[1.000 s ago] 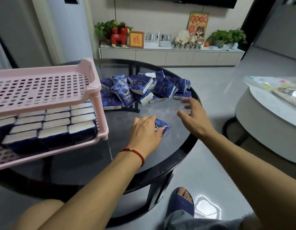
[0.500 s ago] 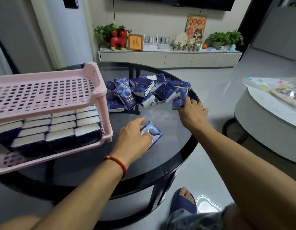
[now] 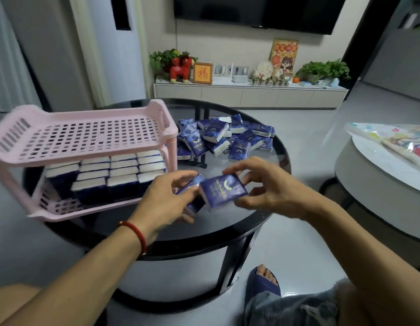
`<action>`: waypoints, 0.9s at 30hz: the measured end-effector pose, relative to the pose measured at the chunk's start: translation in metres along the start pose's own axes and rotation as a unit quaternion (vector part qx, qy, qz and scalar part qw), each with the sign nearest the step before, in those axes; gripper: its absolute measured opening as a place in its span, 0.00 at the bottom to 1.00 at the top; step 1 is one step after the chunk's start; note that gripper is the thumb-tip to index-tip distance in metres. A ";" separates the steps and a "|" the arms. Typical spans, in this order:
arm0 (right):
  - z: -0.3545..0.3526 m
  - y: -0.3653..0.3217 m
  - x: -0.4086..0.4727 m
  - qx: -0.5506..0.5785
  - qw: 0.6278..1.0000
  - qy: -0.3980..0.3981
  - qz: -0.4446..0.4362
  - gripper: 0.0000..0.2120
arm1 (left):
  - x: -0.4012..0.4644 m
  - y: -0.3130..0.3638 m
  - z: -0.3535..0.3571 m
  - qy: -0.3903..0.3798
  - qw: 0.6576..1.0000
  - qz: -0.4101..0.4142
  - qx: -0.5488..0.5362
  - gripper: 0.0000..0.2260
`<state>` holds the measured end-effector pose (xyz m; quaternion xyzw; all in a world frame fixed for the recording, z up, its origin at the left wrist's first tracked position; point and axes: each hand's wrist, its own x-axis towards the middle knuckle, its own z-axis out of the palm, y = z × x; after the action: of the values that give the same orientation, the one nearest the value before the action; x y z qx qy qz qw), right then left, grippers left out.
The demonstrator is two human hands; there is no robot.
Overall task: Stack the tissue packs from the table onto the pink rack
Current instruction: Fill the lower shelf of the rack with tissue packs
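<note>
A two-tier pink rack stands on the left of the round black glass table. Its lower shelf holds rows of dark blue tissue packs; its top shelf is bare. A loose pile of blue tissue packs lies at the table's far side. My left hand grips one tissue pack above the table's middle. My right hand pinches a second tissue pack by its edges, right beside the first one. The two packs touch.
A grey round table with plastic-wrapped items stands to the right. A white TV cabinet with plants and ornaments runs along the far wall. My foot in a blue slipper is on the floor under the black table's edge.
My right hand took a pack from the pile and drew it back to the middle. My left hand lifted its pack off the table, and the two packs met.
</note>
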<state>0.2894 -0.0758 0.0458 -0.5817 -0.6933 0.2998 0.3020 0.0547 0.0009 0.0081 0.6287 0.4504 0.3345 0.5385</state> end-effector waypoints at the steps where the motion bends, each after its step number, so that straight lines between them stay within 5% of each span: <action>1: 0.009 -0.008 0.001 -0.016 1.000 -0.017 -0.021 0.25 | -0.004 0.001 -0.006 -0.001 0.999 -0.015 -0.038 0.13; 5: 0.036 -0.025 0.019 -0.066 0.994 -0.047 -0.073 0.26 | -0.016 0.003 -0.029 -0.039 0.984 -0.069 -0.162 0.12; 10: 0.064 -0.041 0.038 -0.128 0.980 -0.046 -0.147 0.31 | -0.029 -0.011 -0.062 -0.096 0.994 0.022 -0.049 0.23; 15: 0.095 -0.054 0.053 -0.039 0.995 -0.024 -0.085 0.32 | -0.044 -0.027 -0.096 -0.002 0.994 0.042 -0.101 0.27; 22: 0.154 -0.091 0.082 0.092 0.988 -0.025 -0.120 0.13 | -0.075 -0.032 -0.143 0.034 0.997 0.045 -0.055 0.29; 24: 0.162 -0.102 0.089 0.085 0.988 -0.003 -0.127 0.14 | -0.084 -0.028 -0.165 0.097 0.991 0.079 0.057 0.22; 27: 0.177 -0.115 0.103 0.038 0.987 0.047 -0.150 0.20 | -0.092 -0.025 -0.198 0.311 0.929 0.130 0.153 0.07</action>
<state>0.0669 -0.0018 0.0286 -0.4725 -0.7457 0.2500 0.3977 -0.1635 -0.0100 0.0285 0.6210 0.5556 0.5069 0.2207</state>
